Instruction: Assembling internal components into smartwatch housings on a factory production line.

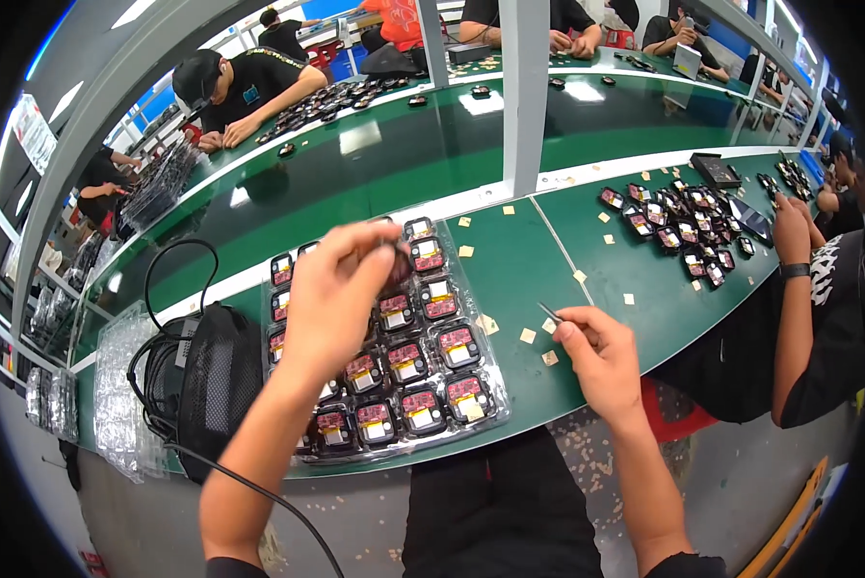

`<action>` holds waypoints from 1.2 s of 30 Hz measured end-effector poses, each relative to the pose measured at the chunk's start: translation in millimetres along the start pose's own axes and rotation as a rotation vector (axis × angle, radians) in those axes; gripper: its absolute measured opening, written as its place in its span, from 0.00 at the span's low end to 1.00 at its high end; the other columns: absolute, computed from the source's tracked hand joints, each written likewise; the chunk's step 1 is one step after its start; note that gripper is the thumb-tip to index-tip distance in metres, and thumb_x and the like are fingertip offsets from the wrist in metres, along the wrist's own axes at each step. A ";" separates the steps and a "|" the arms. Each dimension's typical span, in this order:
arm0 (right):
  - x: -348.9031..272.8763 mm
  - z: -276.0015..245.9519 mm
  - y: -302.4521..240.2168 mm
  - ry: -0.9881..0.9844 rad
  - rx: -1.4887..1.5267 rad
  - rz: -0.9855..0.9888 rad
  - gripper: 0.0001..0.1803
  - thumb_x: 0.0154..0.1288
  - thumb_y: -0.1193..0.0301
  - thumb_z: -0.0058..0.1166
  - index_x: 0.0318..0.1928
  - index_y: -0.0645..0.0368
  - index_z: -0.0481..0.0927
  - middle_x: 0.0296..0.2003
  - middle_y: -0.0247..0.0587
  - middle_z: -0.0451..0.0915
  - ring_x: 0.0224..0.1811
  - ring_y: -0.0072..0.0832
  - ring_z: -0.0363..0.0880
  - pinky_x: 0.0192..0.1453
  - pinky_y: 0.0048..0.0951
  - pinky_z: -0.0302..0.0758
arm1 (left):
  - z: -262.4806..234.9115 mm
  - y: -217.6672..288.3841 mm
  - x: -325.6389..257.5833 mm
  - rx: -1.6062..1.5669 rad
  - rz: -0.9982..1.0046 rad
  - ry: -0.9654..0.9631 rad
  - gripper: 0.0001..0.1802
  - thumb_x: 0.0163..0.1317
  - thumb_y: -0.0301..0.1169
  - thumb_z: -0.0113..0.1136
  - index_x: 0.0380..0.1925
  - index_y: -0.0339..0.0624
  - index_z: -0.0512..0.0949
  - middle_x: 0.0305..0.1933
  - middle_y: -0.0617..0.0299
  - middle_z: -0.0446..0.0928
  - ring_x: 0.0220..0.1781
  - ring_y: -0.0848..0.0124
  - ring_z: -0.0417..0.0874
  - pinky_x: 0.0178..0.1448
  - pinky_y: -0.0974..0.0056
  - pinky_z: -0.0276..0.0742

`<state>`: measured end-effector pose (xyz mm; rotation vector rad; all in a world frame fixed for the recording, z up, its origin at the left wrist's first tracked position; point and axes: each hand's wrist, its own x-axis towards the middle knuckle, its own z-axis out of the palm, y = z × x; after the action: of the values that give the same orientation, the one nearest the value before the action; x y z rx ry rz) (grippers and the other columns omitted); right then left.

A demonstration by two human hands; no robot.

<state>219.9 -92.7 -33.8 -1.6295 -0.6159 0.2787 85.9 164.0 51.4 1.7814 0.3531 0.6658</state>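
A clear plastic tray (pixel 496 403) lies before me, filled with rows of small black-cased electronic modules (pixel 405 360) showing red boards with white and yellow patches. Over its far part is my left hand (pixel 341 279), blurred by motion. Its thumb and fingers pinch a dark, reddish module (pixel 396 270), partly hidden by the hand. To the right of the tray, above the green bench, my right hand (pixel 598 361) is closed on slim metal tweezers (pixel 550 314), whose tips point away to the left. Small pale square pieces (pixel 528 335) are scattered on the bench near these tips.
Left of the tray sit a black mesh pouch (pixel 222 385) with cables and stacked clear trays (pixel 129 385). A grey post (pixel 525 96) rises beyond my hands. Modules are piled (pixel 688 226) at the right, beside a co-worker's arm (pixel 794 279). A conveyor belt (pixel 404 130) runs behind.
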 end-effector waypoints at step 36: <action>-24.2 0.5 -50.3 -0.073 -0.574 -0.487 0.15 0.61 0.77 0.65 0.49 0.67 0.85 0.52 0.52 0.83 0.56 0.49 0.79 0.63 0.42 0.74 | -19.8 -3.9 -164.3 0.931 0.944 -0.160 0.09 0.61 0.32 0.70 0.38 0.41 0.84 0.50 0.56 0.83 0.57 0.56 0.86 0.62 0.50 0.85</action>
<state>188.2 -102.9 10.9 -1.9444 -1.2008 -0.2211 -56.1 90.3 9.0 2.9030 -0.4190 1.0951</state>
